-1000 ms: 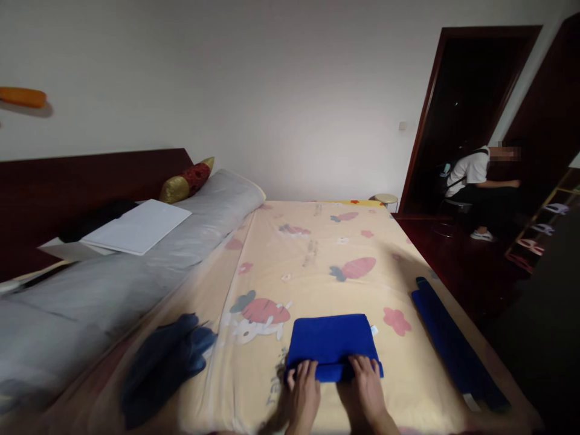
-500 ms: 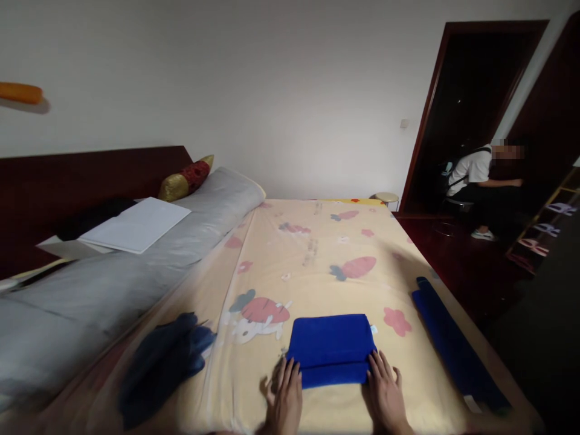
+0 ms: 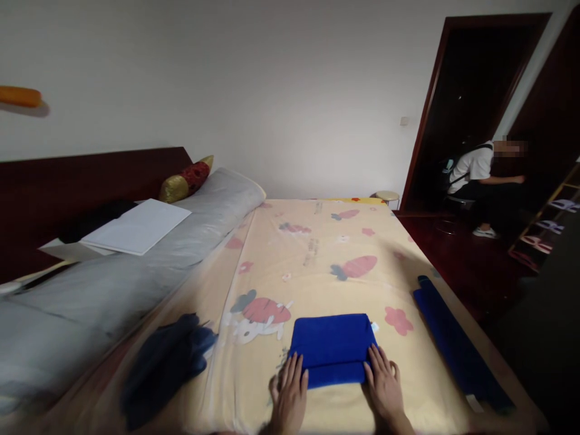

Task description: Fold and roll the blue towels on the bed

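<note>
A bright blue cloth lies folded into a flat rectangle on the bed, with a narrow folded strip along its near edge and a small white tag at its far right corner. On its near left corner rest the fingers of my left hand, stretched out and flat. My right hand lies on the near right corner, fingers extended and thumb on the strip. Further right, a second blue cloth forms a long narrow roll by the bed's edge. A crumpled dark blue garment is to the left.
The bed has a patterned yellow sheet. Along its left side runs a grey bolster-like roll bearing a white board and a red-gold cushion. A person sits on a stool near the doorway; a shoe rack stands right.
Both hands have shifted slightly at the near corners of the folded cloth. My left fingers lie further onto it, and my right thumb now reaches onto the strip.
</note>
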The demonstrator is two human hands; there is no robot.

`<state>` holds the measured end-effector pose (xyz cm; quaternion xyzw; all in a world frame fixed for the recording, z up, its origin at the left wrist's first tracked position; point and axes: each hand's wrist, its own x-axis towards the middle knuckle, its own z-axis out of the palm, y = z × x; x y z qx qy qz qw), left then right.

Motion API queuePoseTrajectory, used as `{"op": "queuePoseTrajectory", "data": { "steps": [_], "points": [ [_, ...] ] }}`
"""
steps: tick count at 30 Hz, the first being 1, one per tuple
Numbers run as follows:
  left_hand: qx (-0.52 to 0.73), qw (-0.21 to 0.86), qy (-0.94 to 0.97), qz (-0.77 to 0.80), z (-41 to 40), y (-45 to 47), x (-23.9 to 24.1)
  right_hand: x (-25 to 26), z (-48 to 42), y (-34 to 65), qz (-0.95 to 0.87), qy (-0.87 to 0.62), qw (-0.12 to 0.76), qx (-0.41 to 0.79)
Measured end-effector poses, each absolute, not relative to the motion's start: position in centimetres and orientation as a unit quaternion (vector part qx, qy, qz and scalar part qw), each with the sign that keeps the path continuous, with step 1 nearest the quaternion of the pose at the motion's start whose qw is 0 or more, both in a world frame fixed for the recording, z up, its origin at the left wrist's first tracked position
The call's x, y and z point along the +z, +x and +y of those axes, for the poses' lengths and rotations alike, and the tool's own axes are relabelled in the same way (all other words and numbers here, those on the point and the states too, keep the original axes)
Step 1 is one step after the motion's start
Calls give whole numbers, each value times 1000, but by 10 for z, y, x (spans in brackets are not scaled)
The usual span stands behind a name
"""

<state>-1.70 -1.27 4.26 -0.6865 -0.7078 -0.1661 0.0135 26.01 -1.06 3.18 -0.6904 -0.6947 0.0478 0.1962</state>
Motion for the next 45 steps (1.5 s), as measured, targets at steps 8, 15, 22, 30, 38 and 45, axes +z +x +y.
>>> {"op": "queuePoseTrajectory", "data": {
  "steps": [8, 15, 22, 30, 38, 45],
  "points": [
    [-281, 81, -631, -718, -23, -43, 50, 24, -31, 294, -705, -667, 240, -11],
    [-245, -25, -695, -675, -27, -39, 38, 12, -40, 292, -758, -599, 255, 34],
    [-182, -103, -661, -720, -1, -30, 82, 68, -21, 279, -706, -654, 244, 120],
    [-130, -68, -668, -729, -6, 9, 81, 79, -16, 255, -715, -663, 191, 114],
    [-171, -99, -781, -592, -16, 19, 58, 56, -19, 231, -788, -564, 228, 90],
    [-217, 39, -637, -739, -9, -38, 45, 48, -21, 274, -704, -673, 220, 52]
  ]
}}
